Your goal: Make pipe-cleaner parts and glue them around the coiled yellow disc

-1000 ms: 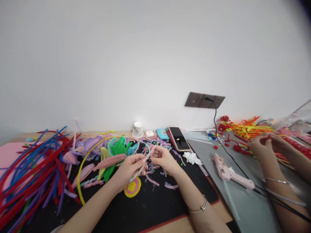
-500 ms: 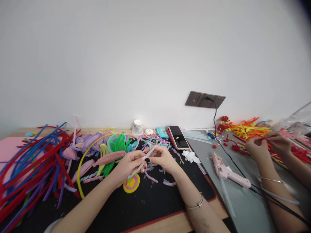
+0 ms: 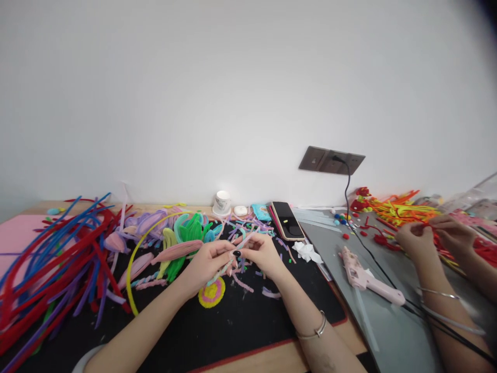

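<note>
My left hand (image 3: 207, 263) and my right hand (image 3: 261, 255) meet above the black mat (image 3: 248, 331), fingers pinched together on a pale twisted pipe cleaner (image 3: 223, 270). One end of it hangs below my left fingers, while a light pink strand sticks up by my right fingers. The exact grip is partly hidden by the fingertips. Just under my left hand lies a yellow and pink round coil (image 3: 212, 293). Pink, green and yellow fuzzy petal shapes (image 3: 177, 251) rest left of my left hand.
Red, blue and purple pipe cleaners (image 3: 58, 274) heap at the left. Behind are a paper cup (image 3: 222, 202) and phone (image 3: 287, 221). Tissue (image 3: 306, 252) and a corded pink glue gun (image 3: 368, 280) lie right. Another person's hands (image 3: 435, 235) hold something red.
The whole view has shifted slightly, so the things on the table appear a little further right. My hands keep nearly the same pose on the pale pipe cleaner.
</note>
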Demonstrator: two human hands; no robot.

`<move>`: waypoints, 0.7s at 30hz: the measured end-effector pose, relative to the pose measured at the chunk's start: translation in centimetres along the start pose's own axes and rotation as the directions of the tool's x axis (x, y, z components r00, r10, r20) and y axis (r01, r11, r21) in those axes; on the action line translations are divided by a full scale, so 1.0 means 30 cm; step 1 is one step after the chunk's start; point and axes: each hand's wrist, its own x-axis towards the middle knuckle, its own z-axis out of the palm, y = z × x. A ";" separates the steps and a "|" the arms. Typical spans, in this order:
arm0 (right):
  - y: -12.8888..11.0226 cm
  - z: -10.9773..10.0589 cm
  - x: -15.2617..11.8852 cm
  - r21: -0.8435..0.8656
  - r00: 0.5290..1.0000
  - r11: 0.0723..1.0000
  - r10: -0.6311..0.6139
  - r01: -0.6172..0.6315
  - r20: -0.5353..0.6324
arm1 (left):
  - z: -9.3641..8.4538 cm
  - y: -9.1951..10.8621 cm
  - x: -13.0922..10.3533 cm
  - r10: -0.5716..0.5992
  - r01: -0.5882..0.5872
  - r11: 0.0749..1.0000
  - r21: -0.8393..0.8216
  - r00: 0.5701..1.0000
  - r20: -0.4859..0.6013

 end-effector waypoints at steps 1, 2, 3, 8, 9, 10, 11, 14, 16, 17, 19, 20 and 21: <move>-0.003 0.004 0.000 0.009 1.000 1.000 -0.003 0.003 -0.010 | 0.002 -0.002 0.000 0.010 -0.010 1.000 0.014 1.000 -0.008; -0.005 0.007 -0.001 0.020 1.000 1.000 -0.007 0.008 -0.014 | 0.002 -0.005 0.001 0.020 -0.020 1.000 0.023 1.000 -0.014; -0.006 0.010 -0.002 0.030 1.000 0.999 -0.012 0.013 -0.018 | 0.002 -0.009 0.003 0.028 -0.027 0.999 0.026 0.999 -0.020; 0.011 0.014 -0.007 0.030 0.999 1.000 0.000 0.002 -0.052 | 0.002 -0.020 0.008 0.062 -0.059 0.997 0.059 0.997 -0.046; 0.017 0.014 -0.008 0.032 0.998 0.999 0.008 -0.006 -0.060 | 0.003 -0.019 0.007 0.074 -0.070 0.994 0.086 0.996 -0.047; 0.021 0.015 -0.008 0.040 0.998 0.999 0.011 -0.008 -0.067 | 0.005 -0.017 0.006 0.088 -0.083 0.990 0.115 0.995 -0.046; 0.025 0.017 -0.009 0.053 0.997 0.999 0.010 -0.006 -0.074 | 0.007 -0.016 0.004 0.102 -0.095 0.985 0.144 0.994 -0.045; 0.028 0.023 -0.009 0.109 0.997 0.994 0.019 -0.011 -0.079 | 0.012 -0.014 -0.004 0.143 -0.128 0.965 0.231 0.988 -0.051; 0.024 0.028 -0.009 0.140 0.997 0.989 0.054 -0.044 -0.063 | 0.013 -0.013 -0.010 0.188 -0.158 0.931 0.330 0.980 -0.060; 0.020 0.031 -0.010 0.152 0.996 0.986 0.076 -0.068 -0.047 | 0.013 -0.012 -0.012 0.221 -0.180 0.902 0.393 0.973 -0.063; 0.012 0.034 -0.010 0.173 0.994 0.979 0.110 -0.107 -0.012 | 0.012 -0.007 -0.016 0.288 -0.224 0.831 0.510 0.956 -0.050; 0.008 0.035 -0.011 0.182 0.993 0.976 0.118 -0.116 0.004 | 0.011 -0.003 -0.016 0.307 -0.238 0.805 0.544 0.951 -0.039; 0.004 0.036 -0.011 0.192 0.993 0.974 0.118 -0.119 0.018 | 0.010 0.000 -0.016 0.310 -0.243 0.799 0.551 0.950 -0.030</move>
